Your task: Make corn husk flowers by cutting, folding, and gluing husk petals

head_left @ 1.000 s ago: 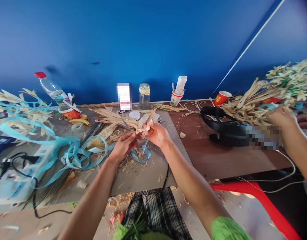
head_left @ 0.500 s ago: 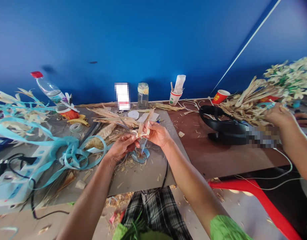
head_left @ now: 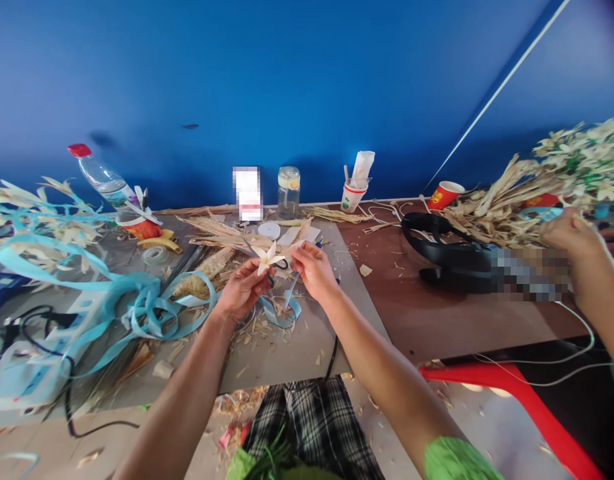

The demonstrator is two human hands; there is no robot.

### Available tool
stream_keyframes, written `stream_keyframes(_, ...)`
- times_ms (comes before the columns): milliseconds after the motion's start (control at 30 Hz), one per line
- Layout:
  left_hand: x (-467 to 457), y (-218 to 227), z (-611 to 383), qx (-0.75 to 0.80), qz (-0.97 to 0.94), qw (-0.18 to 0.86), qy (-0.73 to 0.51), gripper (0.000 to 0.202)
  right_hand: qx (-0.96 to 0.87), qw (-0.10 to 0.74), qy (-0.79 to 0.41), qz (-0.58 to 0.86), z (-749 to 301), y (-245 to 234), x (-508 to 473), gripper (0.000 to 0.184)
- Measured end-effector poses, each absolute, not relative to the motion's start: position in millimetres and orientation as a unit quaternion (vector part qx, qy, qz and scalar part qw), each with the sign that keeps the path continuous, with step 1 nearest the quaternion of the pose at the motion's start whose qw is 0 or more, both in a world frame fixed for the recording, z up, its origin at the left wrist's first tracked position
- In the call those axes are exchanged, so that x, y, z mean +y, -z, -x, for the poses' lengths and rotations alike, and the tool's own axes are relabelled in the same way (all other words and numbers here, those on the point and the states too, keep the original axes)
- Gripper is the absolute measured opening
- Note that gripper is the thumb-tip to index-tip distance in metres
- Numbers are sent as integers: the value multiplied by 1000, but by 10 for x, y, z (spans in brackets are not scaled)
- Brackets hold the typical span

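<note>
Pinching a pale flower [head_left: 268,259] mid-frame in the left hand [head_left: 243,289], likely to avoid crushing it, near the right hand [head_left: 315,269], grip impossible to tell.

We are finding no words, numbers or brand names that we can read. Taking the clear jar [head_left: 289,203] as our landmark, we are seeing, near its left side, a white upright panel [head_left: 249,190] blotted out by pixels, with a reddish band low down. Well to the jar's left, we are looking at a tilted bottle [head_left: 101,172] whose coloured label [head_left: 119,195] is staying too small and blurred. To the jar's right, we are noticing green marks on a white cup [head_left: 354,199] and, farther right, a golden emblem [head_left: 437,197] on a red cup [head_left: 450,197]; we are making out letters in neither.
</note>
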State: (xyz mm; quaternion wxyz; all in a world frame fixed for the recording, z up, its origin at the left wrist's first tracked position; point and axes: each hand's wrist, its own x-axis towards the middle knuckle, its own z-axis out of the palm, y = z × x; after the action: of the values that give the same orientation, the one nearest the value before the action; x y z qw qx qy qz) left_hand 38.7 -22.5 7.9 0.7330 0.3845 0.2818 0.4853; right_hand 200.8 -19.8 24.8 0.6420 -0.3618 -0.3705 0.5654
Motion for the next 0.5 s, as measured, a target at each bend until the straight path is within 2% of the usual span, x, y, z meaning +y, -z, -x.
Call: stream_keyframes(500, -225, -90, -433, 284, -369, 734, -494, 22, -410, 617, -538, 403, -1871, -179, -252, 29)
